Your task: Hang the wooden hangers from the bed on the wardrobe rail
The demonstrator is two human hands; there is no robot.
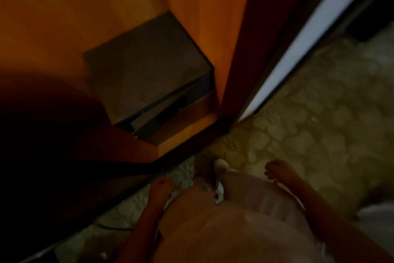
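Currently both my hands hang empty at my sides. My left hand is loosely curled, nothing in it, just short of the dark threshold strip of the wardrobe. My right hand is half-closed in a loose fist, also holding nothing, over the patterned floor on the far side of my body from the wardrobe. My white shoe points toward the wardrobe's near corner.

Landmark: the grey safe box on the wardrobe's orange wooden shelf. My hands are well below and this side of it. The wardrobe door edge stands to the right of the safe, with a pale bright strip beyond that.

Hangers: none in view. Bed: not in view. Rail: not in view; it is presumably above the safe, out of the frame. View is dim and blurred.

Progress, as a judgement: I cannot tell how many hangers are hung. With empty hands at the wardrobe, I am between carries; the next call is to go to the bed for a hanger, if any are left.
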